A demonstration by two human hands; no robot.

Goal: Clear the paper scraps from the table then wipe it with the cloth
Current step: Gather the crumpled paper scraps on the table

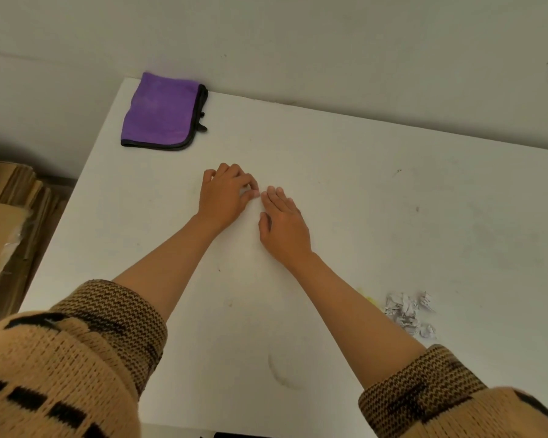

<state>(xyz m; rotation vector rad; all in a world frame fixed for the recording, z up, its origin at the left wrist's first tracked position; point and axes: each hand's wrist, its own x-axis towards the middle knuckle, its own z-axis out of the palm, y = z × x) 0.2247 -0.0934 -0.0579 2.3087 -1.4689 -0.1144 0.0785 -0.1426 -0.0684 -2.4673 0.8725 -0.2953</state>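
I see one folded purple cloth (161, 112), soft with dark trim, at the far left corner of the smooth white table (393, 191), and one heap of crumpled paper scraps (408, 312) near the right forearm. The left hand (223, 194) is curled, fingertips pinched; whether it holds something I cannot tell. The right hand (283, 224) lies flat and holds nothing.

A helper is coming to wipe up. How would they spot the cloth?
On the white table, look to the far left corner by the wall. The cloth lies there folded flat: purple with dark edging, the only coloured item, apart from the grey paper scraps.
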